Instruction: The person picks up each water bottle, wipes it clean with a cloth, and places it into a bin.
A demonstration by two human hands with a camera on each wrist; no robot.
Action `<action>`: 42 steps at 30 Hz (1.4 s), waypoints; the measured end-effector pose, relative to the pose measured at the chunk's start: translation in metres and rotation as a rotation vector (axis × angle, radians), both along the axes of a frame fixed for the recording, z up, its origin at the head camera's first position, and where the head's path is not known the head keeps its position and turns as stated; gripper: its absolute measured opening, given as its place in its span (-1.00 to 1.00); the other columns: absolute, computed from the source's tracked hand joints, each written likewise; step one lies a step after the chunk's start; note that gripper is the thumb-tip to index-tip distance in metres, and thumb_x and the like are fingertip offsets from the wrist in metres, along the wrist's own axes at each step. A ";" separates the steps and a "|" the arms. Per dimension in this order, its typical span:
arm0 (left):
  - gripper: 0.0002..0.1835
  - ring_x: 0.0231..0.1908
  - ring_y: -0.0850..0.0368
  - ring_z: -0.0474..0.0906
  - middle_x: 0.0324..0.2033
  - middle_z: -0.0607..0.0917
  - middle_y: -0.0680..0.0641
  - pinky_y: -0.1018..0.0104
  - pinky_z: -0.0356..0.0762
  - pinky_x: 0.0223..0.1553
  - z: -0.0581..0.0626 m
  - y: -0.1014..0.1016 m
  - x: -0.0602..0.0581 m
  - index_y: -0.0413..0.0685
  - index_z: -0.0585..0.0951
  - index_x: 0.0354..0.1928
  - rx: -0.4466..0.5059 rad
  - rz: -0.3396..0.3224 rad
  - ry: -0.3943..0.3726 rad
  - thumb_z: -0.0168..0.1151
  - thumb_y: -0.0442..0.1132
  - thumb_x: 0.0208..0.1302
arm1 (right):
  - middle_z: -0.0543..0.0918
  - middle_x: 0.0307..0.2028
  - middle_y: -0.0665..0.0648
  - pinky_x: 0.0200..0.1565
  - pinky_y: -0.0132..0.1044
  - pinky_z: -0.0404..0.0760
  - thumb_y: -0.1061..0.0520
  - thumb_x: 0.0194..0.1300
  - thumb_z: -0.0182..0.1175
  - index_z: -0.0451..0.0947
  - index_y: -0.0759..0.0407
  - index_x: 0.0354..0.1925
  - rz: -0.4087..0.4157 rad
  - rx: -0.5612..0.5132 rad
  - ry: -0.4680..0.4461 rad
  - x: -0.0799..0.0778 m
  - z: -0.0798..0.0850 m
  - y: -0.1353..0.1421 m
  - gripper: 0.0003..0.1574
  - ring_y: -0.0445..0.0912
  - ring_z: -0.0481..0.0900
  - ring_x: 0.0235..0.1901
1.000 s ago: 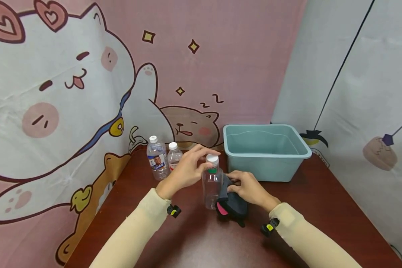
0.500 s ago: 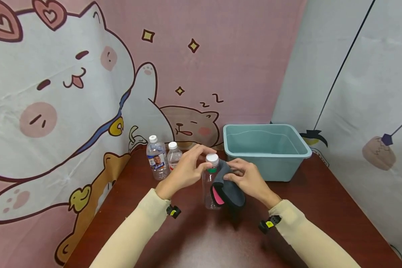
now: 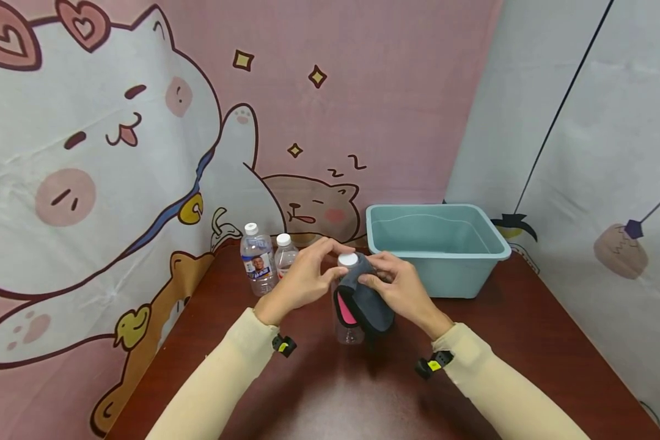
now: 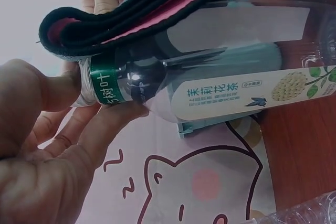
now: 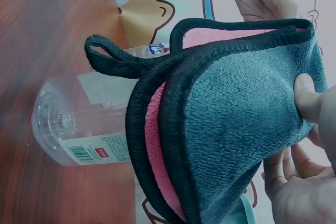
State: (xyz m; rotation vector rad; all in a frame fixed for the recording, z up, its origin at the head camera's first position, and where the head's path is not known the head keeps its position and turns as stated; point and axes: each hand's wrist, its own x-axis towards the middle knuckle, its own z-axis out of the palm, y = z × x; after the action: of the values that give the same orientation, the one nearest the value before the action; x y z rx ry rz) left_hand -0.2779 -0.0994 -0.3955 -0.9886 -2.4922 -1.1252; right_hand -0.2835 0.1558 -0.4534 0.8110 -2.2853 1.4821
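Observation:
A clear plastic tea bottle (image 3: 349, 335) with a white cap (image 3: 348, 260) and green neck band stands upright on the table. My left hand (image 3: 302, 276) grips it by the cap and neck, thumb at the near side. In the left wrist view its pale label (image 4: 226, 95) shows a flower. My right hand (image 3: 406, 292) pinches a folded cleaning cloth (image 5: 236, 103), grey outside, pink inside, with black edging and a hanging loop (image 5: 107, 59). In the head view the cloth overlaps the bottle's front and upper right side, right beside the cap.
Two more clear bottles with white caps stand at the back left: one with a blue label (image 3: 258, 266), and a smaller one (image 3: 286, 253) partly behind my left hand. A light teal plastic bin (image 3: 437, 269) stands at the back right. Printed cloth walls (image 3: 407, 91) border the table (image 3: 517, 354).
My right hand has lifted the cloth up and to the left, from low beside the bottle to near the cap. The left hand keeps its hold on the bottle's top.

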 end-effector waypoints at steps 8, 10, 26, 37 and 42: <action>-0.63 0.22 -0.04 0.81 0.27 0.79 -0.12 -0.09 0.84 0.34 0.001 0.000 0.002 -0.02 0.74 0.34 -0.016 0.023 -0.023 0.53 -0.31 0.60 | 0.86 0.19 0.06 0.03 -0.36 0.76 0.07 0.51 0.60 0.82 0.09 0.41 -0.057 0.086 0.033 0.003 0.002 -0.005 -0.43 -0.07 0.81 0.05; -0.64 0.25 -0.07 0.79 0.28 0.79 -0.12 -0.15 0.81 0.37 0.002 0.000 0.002 -0.03 0.74 0.34 -0.016 0.021 -0.026 0.53 -0.31 0.60 | 0.86 0.17 0.06 0.04 -0.33 0.77 0.07 0.49 0.61 0.84 0.10 0.39 -0.069 0.099 0.044 0.003 0.002 -0.006 -0.44 -0.05 0.80 0.06; -0.61 0.27 -0.06 0.78 0.28 0.80 -0.09 -0.14 0.81 0.37 -0.002 0.000 0.003 0.02 0.75 0.37 -0.010 0.032 -0.061 0.54 -0.28 0.59 | 0.80 0.07 0.13 -0.02 -0.20 0.82 0.12 0.40 0.69 0.89 0.27 0.23 -0.077 0.290 0.038 0.005 0.003 0.009 -0.50 0.06 0.84 0.04; -0.62 0.21 -0.03 0.83 0.29 0.79 -0.12 -0.02 0.87 0.31 0.001 0.001 0.003 -0.06 0.72 0.36 -0.001 0.020 -0.042 0.51 -0.32 0.60 | 0.83 -0.02 0.04 -0.09 -0.31 0.79 0.15 0.33 0.72 0.93 0.21 0.17 -0.038 0.391 0.028 0.002 -0.020 0.024 -0.54 -0.13 0.80 -0.08; -0.63 0.22 -0.03 0.82 0.31 0.79 -0.11 -0.03 0.86 0.32 0.002 0.001 0.004 -0.06 0.71 0.35 -0.011 0.026 -0.034 0.50 -0.31 0.61 | 0.86 -0.08 0.03 -0.14 -0.33 0.78 0.14 0.32 0.73 0.97 0.14 0.02 0.016 0.460 0.041 -0.003 -0.046 0.025 -0.68 -0.16 0.79 -0.14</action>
State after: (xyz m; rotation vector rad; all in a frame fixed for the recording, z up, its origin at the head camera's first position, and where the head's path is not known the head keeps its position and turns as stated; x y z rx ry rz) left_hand -0.2741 -0.0985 -0.3939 -0.9455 -2.5323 -1.1314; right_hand -0.2865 0.1805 -0.4994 0.9658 -2.6301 0.9383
